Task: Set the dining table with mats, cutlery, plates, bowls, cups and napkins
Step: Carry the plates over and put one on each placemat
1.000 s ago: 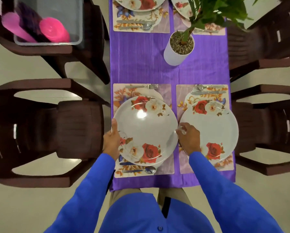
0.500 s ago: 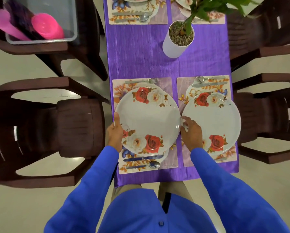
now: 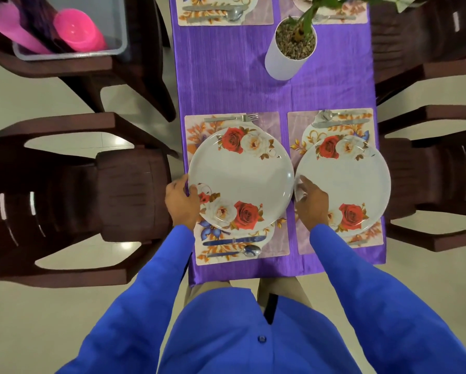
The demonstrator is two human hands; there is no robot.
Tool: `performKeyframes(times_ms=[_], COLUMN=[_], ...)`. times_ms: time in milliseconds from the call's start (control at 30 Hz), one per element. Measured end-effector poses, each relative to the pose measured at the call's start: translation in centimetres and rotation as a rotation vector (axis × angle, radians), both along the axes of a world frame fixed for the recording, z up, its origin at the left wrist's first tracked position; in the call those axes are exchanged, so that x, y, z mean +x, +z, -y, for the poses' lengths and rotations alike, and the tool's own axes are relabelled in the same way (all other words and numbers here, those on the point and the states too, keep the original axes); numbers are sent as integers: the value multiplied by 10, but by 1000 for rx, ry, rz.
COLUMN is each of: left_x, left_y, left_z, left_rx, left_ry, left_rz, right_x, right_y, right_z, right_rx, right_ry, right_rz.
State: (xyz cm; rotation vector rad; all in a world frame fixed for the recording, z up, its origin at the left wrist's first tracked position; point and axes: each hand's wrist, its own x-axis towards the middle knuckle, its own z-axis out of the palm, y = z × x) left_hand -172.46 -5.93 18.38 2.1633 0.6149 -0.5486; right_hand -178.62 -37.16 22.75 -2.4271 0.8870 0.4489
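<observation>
Two white plates with red roses lie over the near mats on the purple table cloth (image 3: 226, 85). My left hand (image 3: 182, 201) grips the left rim of the left plate (image 3: 240, 176), thumb on top. My right hand (image 3: 311, 202) holds the near-left rim of the right plate (image 3: 345, 182), fingers on its surface. The left mat (image 3: 269, 122) carries a fork (image 3: 231, 118) at its far side and a knife (image 3: 234, 241) and spoon (image 3: 234, 251) at its near side. The right mat (image 3: 296, 122) has a spoon and knife (image 3: 339, 117) at its far edge.
A white pot (image 3: 288, 54) with a green plant stands mid-table. Two more set mats (image 3: 218, 12) lie at the far end. Dark brown chairs (image 3: 129, 193) flank both sides. A grey bin (image 3: 72, 25) with pink cups sits on the far left chair.
The left plate has come down from above the mat and shifted away from me, uncovering the knife and spoon. Both hands stayed on the plates' rims.
</observation>
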Motion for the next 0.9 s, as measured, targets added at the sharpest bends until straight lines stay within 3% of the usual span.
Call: performKeyframes(times_ms=[233,500,733,900], left_x=[5,8,-9,-19], left_y=[35,47,71,93], left_z=[1,-15,-39,-63], left_rx=[-83,-193,-170,-192], left_ry=[-78,-188,-209,-295], left_rz=[-31,-113,-3,62], right_x=[-5,-14,-37,-55], right_y=[3,17,38,57], right_z=[-1,-35,-90,-99], right_rx=[-70,-195,28,131], right_ry=[97,16,-132,-120], right_rz=[-57,-6,181,234])
